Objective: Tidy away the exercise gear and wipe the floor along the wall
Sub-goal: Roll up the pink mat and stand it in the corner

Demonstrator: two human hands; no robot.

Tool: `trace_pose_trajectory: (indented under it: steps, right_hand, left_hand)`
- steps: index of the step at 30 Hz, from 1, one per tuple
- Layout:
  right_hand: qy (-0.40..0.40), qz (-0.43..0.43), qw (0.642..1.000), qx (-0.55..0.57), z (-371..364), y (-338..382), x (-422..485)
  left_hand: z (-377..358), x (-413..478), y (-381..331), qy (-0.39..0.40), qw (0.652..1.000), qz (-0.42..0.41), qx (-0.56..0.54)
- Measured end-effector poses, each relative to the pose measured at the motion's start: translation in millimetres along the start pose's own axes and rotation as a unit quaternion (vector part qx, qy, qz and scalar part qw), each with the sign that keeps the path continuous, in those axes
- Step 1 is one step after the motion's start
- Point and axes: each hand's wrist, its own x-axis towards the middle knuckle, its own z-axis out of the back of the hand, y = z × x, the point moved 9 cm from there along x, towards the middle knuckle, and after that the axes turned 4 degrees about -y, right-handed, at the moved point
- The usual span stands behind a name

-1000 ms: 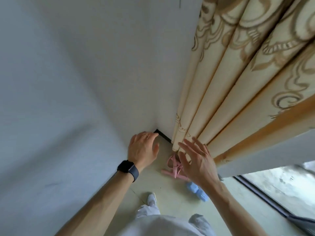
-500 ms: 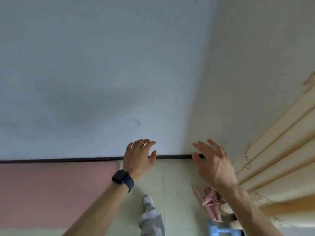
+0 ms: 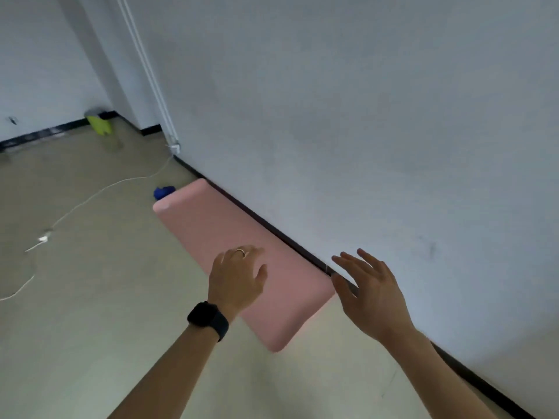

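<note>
A pink exercise mat (image 3: 223,234) lies flat on the floor along the white wall (image 3: 363,131), its long edge against the black skirting (image 3: 302,251). My left hand (image 3: 237,279), with a ring and a black watch on the wrist, hovers over the mat's near half with fingers relaxed and holds nothing. My right hand (image 3: 369,293) is spread with straight fingers above the mat's near right corner, close to the skirting, and is empty too. A small blue object (image 3: 163,192) sits on the floor just past the mat's far end.
A white cable (image 3: 90,198) trails across the beige floor from a white conduit (image 3: 151,74) on the wall. A yellow-green object (image 3: 99,124) stands at the far wall. Open floor lies to the left of the mat.
The view has swung left from the curtain corner to the wall with the pink mat. The curtain and the pink straps are out of view. Both hands stay empty and now hover over the mat.
</note>
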Motion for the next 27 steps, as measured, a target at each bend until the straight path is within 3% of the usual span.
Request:
trace_pose_trajectory:
  steps: [9, 14, 19, 27]
  right_hand:
    - [0.056, 0.113, 0.992, 0.032, -147.6, 241.9, 37.2]
    - [0.057, 0.141, 0.987, 0.057, -199.9, 345.8, 56.0]
    - [0.070, 0.155, 0.984, 0.058, -255.3, 401.2, 83.8]
    - [0.092, 0.136, 0.985, 0.051, -354.4, 427.5, 160.7]
  left_hand:
    - [115.0, -60.6, 276.2, -0.056, 0.988, 0.143, 0.030]
    - [152.9, -77.7, 386.3, -0.064, 0.979, 0.189, 0.032]
    - [162.6, -58.9, 457.9, -0.064, 0.977, 0.201, 0.033]
    - [142.5, 28.8, 556.3, -0.049, 0.979, 0.193, 0.042]
